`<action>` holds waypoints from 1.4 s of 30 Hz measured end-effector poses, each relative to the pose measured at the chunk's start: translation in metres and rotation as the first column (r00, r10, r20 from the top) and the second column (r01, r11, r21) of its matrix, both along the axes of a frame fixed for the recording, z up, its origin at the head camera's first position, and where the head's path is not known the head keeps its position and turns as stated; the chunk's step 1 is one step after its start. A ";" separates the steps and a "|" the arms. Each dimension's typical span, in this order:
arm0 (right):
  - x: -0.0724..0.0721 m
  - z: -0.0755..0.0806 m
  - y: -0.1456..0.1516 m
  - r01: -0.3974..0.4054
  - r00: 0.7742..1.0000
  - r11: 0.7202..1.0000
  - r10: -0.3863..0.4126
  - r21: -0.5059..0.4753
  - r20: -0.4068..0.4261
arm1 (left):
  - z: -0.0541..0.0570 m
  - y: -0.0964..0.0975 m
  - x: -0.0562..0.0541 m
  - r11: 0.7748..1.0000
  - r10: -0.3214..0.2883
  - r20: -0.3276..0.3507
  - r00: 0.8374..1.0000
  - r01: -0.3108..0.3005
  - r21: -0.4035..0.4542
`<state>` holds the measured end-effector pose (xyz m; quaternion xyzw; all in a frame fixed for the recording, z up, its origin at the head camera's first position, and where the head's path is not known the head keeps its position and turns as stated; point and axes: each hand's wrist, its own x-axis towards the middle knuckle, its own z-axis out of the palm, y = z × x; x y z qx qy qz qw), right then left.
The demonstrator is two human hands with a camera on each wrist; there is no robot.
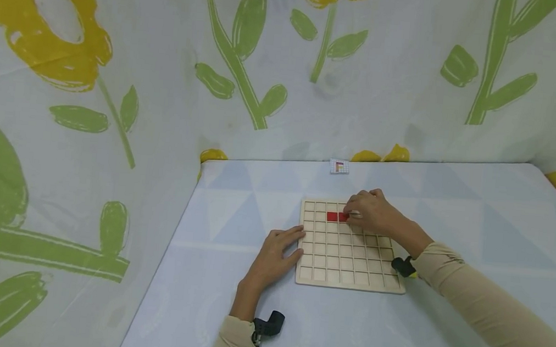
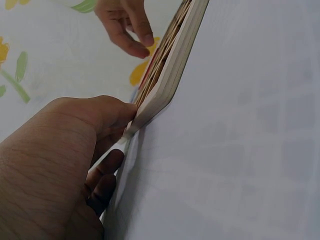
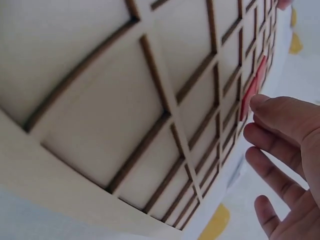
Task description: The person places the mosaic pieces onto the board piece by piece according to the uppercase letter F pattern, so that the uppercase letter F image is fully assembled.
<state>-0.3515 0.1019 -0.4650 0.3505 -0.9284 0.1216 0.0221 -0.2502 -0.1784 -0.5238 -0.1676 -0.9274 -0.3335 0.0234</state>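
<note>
A light wooden grid board point(image 1: 315, 280) lies flat on the table. Two red square tiles point(image 1: 332, 216) sit side by side in its second row from the far edge. My right hand point(image 1: 379, 212) is over the far part of the board, its thumb and forefinger right at the right-hand tile. In the right wrist view, the thumb tip point(image 3: 259, 102) overlaps the end of the red tiles point(image 3: 250, 95), while the other fingers are loosely bent. My left hand point(image 1: 273, 256) rests against the board's left edge, thumb and fingers spread along it; its lower fingers point(image 2: 107, 172) are partly in shadow.
At the table's far edge lies a small card point(image 1: 339, 167) printed with a coloured grid. Black wrist devices point(image 1: 270, 324) are on both arms. White cloth walls point(image 1: 165, 103) with yellow flowers and green leaves rise behind and left of the pale patterned table point(image 1: 187, 298).
</note>
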 end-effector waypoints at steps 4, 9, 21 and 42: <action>0.004 0.004 0.006 -0.002 1.000 1.000 0.002 -0.028 -0.007 | 0.001 0.002 0.001 1.000 0.012 0.019 1.000 -0.012 -0.006; 0.011 0.006 0.017 -0.016 1.000 0.998 0.015 -0.061 -0.023 | 0.001 0.003 0.002 1.000 0.025 0.026 0.999 -0.025 -0.014; 0.035 0.020 0.051 -0.017 0.997 0.994 0.009 -0.107 -0.074 | 0.001 -0.003 0.003 1.000 0.014 0.002 1.000 -0.014 0.006; 0.073 0.013 0.118 0.154 0.988 0.986 -0.156 -0.067 -0.014 | -0.002 0.006 0.003 1.000 0.017 -0.002 1.000 -0.017 0.015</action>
